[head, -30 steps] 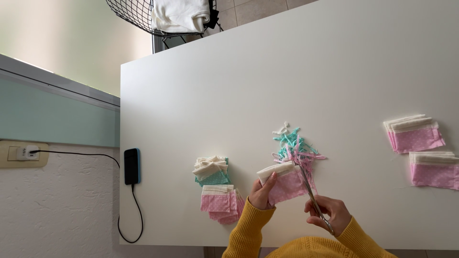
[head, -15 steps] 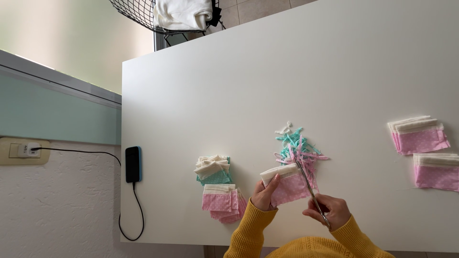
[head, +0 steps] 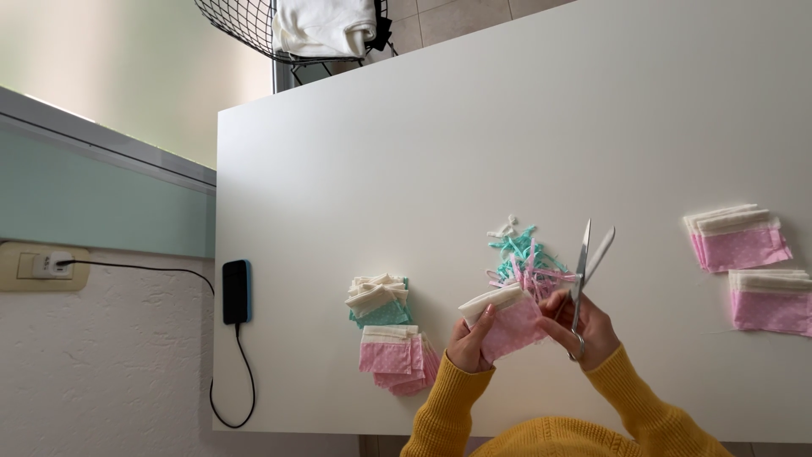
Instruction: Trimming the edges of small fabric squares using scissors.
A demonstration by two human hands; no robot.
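My left hand (head: 470, 341) holds a small pink dotted fabric piece with a cream band (head: 508, 321) above the near edge of the white table (head: 423, 169). My right hand (head: 582, 328) grips metal scissors (head: 586, 262), blades parted and pointing away from me, just right of the fabric. A pile of teal, pink and white fabric trimmings (head: 526, 256) lies right behind the held piece. Both sleeves are mustard yellow.
Left of my hands sit a teal-and-cream fabric stack (head: 378, 300) and a pink stack (head: 396, 357). Two more pink stacks (head: 737, 238) (head: 772, 300) lie at the right. A phone (head: 237, 291) on a cable rests at the table's left edge. A wire basket (head: 288, 30) stands beyond.
The scissors have swung up from lying across the fabric to pointing away, blades now parted. The fabric piece sits slightly lower and nearer to me in the left hand.
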